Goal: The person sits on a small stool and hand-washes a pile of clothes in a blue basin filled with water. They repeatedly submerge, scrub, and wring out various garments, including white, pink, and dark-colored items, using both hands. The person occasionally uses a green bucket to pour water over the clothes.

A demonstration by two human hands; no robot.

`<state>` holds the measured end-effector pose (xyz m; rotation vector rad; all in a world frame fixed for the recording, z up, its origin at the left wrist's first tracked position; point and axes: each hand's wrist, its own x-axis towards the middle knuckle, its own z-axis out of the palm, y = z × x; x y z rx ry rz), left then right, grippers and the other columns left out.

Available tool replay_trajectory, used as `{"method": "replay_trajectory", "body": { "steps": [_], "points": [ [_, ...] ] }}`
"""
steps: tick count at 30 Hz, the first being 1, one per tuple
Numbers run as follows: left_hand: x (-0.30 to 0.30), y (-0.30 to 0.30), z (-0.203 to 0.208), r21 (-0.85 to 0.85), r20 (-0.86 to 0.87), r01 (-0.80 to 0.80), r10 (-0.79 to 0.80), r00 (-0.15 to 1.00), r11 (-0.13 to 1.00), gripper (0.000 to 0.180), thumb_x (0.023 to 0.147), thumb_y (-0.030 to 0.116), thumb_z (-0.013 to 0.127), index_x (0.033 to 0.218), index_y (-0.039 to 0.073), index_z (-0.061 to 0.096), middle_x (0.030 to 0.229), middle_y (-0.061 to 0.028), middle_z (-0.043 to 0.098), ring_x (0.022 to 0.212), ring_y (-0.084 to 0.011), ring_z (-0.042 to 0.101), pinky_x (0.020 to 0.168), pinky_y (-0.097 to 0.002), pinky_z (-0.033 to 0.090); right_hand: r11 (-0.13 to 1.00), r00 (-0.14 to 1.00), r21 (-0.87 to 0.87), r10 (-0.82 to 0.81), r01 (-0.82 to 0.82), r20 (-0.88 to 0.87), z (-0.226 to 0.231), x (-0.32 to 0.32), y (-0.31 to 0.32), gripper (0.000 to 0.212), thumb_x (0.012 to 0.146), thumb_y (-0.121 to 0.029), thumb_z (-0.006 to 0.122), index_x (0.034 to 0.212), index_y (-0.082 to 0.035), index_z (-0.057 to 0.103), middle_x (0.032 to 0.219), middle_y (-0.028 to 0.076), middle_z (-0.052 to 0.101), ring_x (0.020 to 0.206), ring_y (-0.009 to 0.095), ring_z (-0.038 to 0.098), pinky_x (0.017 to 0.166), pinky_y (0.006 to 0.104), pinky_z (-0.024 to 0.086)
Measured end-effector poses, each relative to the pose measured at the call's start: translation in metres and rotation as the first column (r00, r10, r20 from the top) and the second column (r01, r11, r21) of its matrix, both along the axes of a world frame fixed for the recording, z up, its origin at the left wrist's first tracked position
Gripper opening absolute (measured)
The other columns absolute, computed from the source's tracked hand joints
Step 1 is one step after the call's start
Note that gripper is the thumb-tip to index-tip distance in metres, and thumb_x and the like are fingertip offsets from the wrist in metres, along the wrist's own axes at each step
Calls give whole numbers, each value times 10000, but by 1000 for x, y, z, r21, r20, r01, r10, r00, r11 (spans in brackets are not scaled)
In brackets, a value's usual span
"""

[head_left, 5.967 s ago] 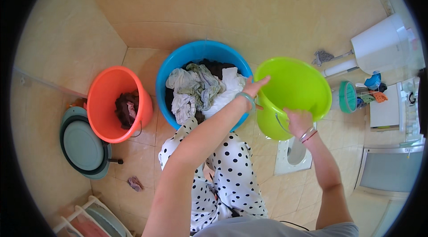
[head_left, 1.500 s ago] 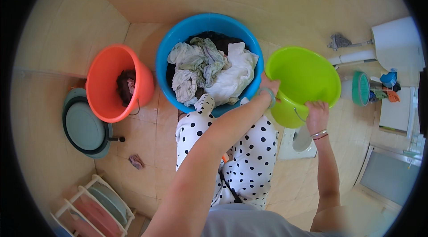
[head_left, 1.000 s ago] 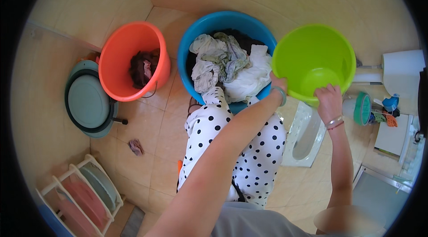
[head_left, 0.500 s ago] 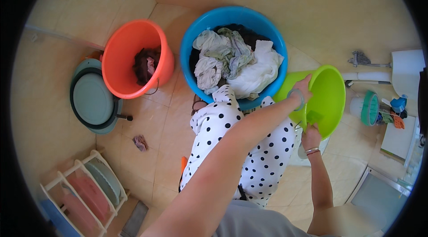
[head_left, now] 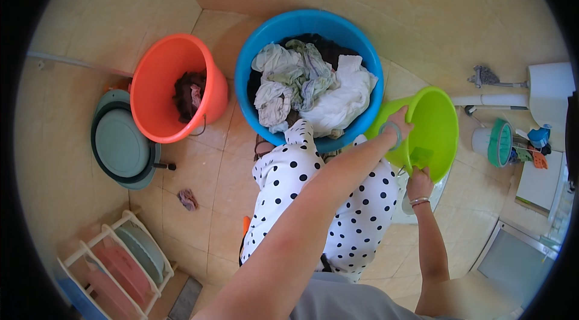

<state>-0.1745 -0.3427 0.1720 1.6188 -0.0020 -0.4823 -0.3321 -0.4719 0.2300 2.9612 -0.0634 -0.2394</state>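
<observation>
A lime-green bucket (head_left: pixel 443 139) is tilted at my right, its mouth turned toward the right. My left hand (head_left: pixel 398 122) reaches across and is closed over its left rim. Lower down, my right hand (head_left: pixel 420 184) grips the near part of the same rim, beside the wire handle's end. Inside, a small pool or patch of deeper green shows near the right hand's fingers. Left of the bucket and close to it stands a big blue tub (head_left: pixel 241 73), holding heaped white, grey-green and dark clothes (head_left: pixel 307 79).
An orange bucket (head_left: pixel 217 97) with dark cloth inside stands left of the tub. Grey-green basins (head_left: pixel 123 145) lean on the left wall. A small crumpled cloth (head_left: pixel 187 199) lies on the tiles. A basin rack (head_left: pixel 90 254) is at lower left, a small lined bin (head_left: pixel 482 143) at right.
The whole view has shifted a little, so most things sit slightly further left in it. Both hands keep their hold on the green bucket's rim.
</observation>
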Motion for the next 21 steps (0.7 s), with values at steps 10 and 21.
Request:
{"method": "replay_trajectory", "body": {
  "steps": [10, 21],
  "points": [
    [21, 45, 13, 94, 37, -117, 114, 993, 989, 325, 838, 163, 611, 1149, 69, 604, 1079, -169, 649, 989, -315, 622, 856, -352, 501, 997, 967, -74, -4, -15, -254, -1, -6, 3, 184, 804, -162, 623, 978, -106, 642, 935, 82, 672, 962, 321, 595, 735, 430, 527],
    [47, 162, 57, 19, 156, -110, 105, 982, 994, 312, 889, 188, 562, 1177, 71, 596, 1035, -150, 667, 919, -272, 637, 804, -355, 502, 843, 996, 536, 74, -42, -39, 100, 122, 108, 263, 883, -281, 599, 937, -34, 672, 887, 154, 678, 793, 307, 644, 703, 369, 501]
  ]
}}
